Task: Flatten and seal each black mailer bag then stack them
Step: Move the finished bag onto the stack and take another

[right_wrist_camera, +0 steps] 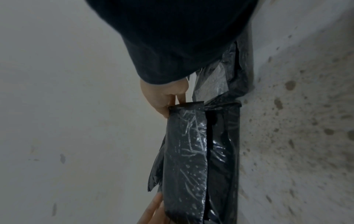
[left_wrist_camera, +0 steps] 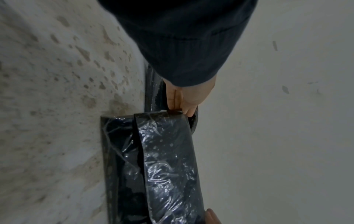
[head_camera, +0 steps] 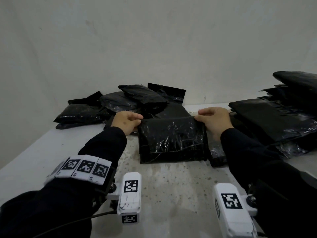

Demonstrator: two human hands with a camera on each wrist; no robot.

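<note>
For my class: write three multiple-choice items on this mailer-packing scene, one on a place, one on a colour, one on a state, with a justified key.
1. Where is the flat stack of glossy black plastic mailer bags?
A. right of the hands
B. on the floor
C. in a box

2. What colour are the person's sleeves?
A. white
B. red
C. dark

3. How is the centre black mailer bag held?
A. untouched
B. pinched at both far corners
C. lifted overhead

Key: A, the stack lies at the right; C, the cuffs look dark; B, the left hand and right hand pinch its corners.
</note>
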